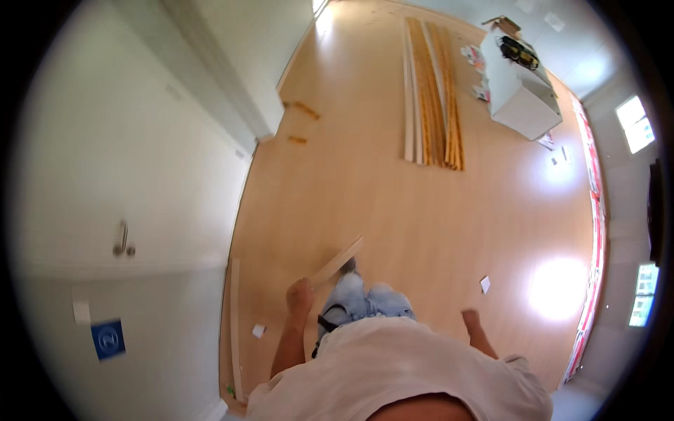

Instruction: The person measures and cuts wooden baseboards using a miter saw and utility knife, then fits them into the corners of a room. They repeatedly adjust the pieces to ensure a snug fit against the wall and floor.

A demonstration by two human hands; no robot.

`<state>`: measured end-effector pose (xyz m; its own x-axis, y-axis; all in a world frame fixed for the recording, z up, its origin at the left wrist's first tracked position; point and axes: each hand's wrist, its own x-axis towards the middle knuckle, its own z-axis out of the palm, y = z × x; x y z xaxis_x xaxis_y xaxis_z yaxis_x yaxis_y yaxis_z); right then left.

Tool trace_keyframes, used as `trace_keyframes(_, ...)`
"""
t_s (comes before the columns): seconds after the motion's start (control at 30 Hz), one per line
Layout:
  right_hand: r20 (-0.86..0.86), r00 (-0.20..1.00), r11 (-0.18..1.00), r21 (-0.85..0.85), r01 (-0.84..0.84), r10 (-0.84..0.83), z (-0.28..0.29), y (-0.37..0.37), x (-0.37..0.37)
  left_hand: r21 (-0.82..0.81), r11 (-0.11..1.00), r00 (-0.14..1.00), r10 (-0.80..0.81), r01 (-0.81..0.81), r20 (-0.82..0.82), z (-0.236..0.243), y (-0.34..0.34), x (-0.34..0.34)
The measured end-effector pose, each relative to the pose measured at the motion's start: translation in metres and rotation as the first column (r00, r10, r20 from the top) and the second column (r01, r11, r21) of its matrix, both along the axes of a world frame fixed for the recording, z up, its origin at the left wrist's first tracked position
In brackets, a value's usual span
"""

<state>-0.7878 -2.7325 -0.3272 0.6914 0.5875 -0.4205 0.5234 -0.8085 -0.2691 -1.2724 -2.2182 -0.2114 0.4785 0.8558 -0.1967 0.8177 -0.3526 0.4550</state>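
My left hand (300, 296) is closed round one end of a short, flat, pale strip (339, 261), which looks like a piece of trim. The strip slants up and to the right, its far part passing over my shoe (349, 266). My right hand (471, 321) hangs out to the right, away from the strip. Its fingers are too blurred and small to make out, and no object shows in it.
Long white and yellow-brown strips (432, 98) lie bundled on the wood-look floor ahead. A white box-like unit (525, 109) stands at the far right. A white door (133, 189) is on the left, and a pale strip (235, 323) lies along that wall.
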Motion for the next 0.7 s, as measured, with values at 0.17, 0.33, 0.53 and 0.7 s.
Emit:
trace_keyframes(0.17,-0.393,-0.078,-0.006,-0.182,0.983,-0.916,0.100,0.059,-0.039,0.048,0.993,0.992,-0.108,0.105,0.065,0.050,0.163,0.095)
trace_keyframes(0.33,-0.313,0.449,0.537,-0.310,0.785,-0.837,0.062,0.163,0.004,-0.034,0.995,0.965,-0.098,0.093,-0.243,-0.025,0.328,0.168)
trace_keyframes(0.53,-0.435,0.825,0.927,-0.073,0.368,-0.362,-0.015,0.399,0.174,-0.290,0.895,0.779,0.094,-0.339,-0.620,-0.057,0.382,0.170)
trace_keyframes(0.7,-0.705,0.678,0.605,0.452,0.656,-0.208,0.115,0.732,0.381,-0.409,0.824,0.810,0.099,-0.392,-0.577,-0.042,0.418,0.198)
